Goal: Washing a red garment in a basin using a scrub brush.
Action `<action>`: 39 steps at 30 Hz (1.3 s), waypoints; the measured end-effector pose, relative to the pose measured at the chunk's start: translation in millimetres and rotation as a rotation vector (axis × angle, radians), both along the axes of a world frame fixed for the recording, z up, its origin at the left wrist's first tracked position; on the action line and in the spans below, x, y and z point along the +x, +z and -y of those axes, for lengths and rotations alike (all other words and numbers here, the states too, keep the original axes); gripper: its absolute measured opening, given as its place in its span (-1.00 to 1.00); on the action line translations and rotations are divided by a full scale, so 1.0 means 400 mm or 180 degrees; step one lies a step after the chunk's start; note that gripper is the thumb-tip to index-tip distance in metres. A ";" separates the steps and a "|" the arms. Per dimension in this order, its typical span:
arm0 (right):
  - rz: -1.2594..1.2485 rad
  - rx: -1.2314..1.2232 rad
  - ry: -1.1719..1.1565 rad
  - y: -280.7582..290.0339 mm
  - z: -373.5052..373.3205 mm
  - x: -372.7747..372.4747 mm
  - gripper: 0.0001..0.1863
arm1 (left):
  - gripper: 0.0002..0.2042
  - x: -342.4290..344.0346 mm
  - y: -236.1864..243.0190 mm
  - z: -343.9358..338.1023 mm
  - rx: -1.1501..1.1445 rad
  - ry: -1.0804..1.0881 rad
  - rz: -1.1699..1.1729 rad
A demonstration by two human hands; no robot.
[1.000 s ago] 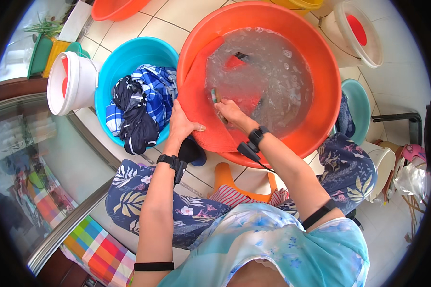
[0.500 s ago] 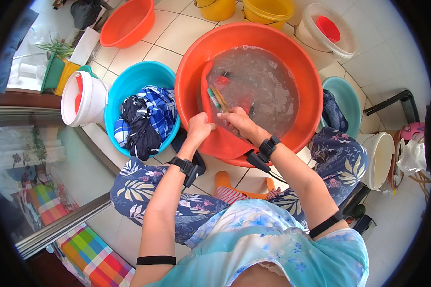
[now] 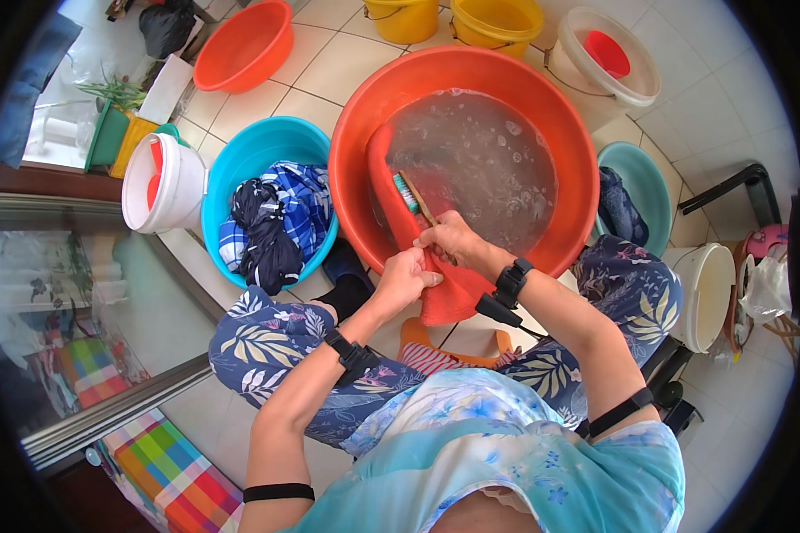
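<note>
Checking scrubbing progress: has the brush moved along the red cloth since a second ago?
Yes. The scrub brush in the right hand now lies nearer the orange basin's left wall, on the red cloth draped over its rim.

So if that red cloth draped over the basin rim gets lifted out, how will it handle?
The red cloth will probably be floppy: it already sags over the orange basin rim. It is likely heavy and dripping, since one end lies in soapy water. The left hand pinning it suggests it slides.

A pale tiled floor (image 3: 329,80) carries a large orange basin (image 3: 471,75) of soapy water, with a blue basin (image 3: 267,147) of dark clothes just left. Around them stand a smaller orange basin (image 3: 244,44), two yellow buckets (image 3: 498,18), a white bucket (image 3: 164,182) and a teal basin (image 3: 644,178).
</note>
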State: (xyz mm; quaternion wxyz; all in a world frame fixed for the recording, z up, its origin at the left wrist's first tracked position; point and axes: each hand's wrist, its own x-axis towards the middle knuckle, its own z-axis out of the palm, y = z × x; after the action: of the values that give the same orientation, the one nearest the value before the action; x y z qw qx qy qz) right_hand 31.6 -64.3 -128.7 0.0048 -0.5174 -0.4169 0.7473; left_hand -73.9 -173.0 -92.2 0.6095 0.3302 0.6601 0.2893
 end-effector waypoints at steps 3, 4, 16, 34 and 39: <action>-0.0011 0.0155 0.0136 -0.016 0.034 0.014 -0.82 | -0.85 -0.058 -0.044 0.011 -0.0171 -0.0881 0.0339; 0.0063 0.0318 0.0186 -0.029 0.047 0.026 -0.84 | -0.85 -0.092 -0.026 -0.011 -0.0194 -0.1448 0.0194; 0.0484 0.1939 0.2267 -0.003 0.143 0.171 -0.73 | -0.63 -0.340 -0.213 -0.154 -0.0995 0.0900 -0.1189; 0.1266 0.3964 0.1589 0.085 -0.055 0.272 -0.78 | -0.45 -0.287 -0.051 -0.375 0.1252 0.1497 -0.0378; 0.1088 0.3799 0.1357 0.081 -0.005 0.272 -0.79 | -0.44 -0.276 0.043 -0.353 0.1526 0.1447 -0.0406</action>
State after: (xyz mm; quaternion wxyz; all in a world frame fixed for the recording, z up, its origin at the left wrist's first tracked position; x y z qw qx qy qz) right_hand 140.3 -62.4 -96.2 0.0766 -0.4434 -0.8482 0.2794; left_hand -184.2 -32.0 -75.0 0.3918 0.3260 0.6669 0.5436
